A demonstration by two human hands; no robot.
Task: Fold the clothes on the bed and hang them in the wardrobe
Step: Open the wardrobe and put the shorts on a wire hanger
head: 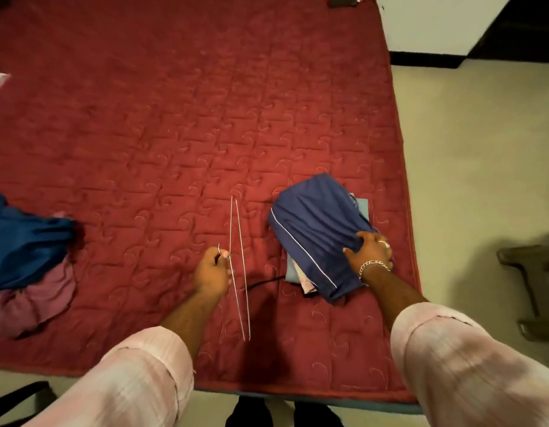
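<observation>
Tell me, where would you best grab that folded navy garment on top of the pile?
Probably at its near right corner, from the right, where the right hand already grips the navy garment. That corner overhangs the folded pile, so fingers can likely slip under without disturbing the fold.

- A pale cream floor (470,167) runs along the right side and near edge of the scene.
- A white wall (433,23) with a black skirting strip (425,59) stands at the top right.
- A dark opening (525,29) lies beside that wall.
- Grey-brown furniture (531,285) sits at the right edge, cut off.
- The light is dim and warm.
</observation>
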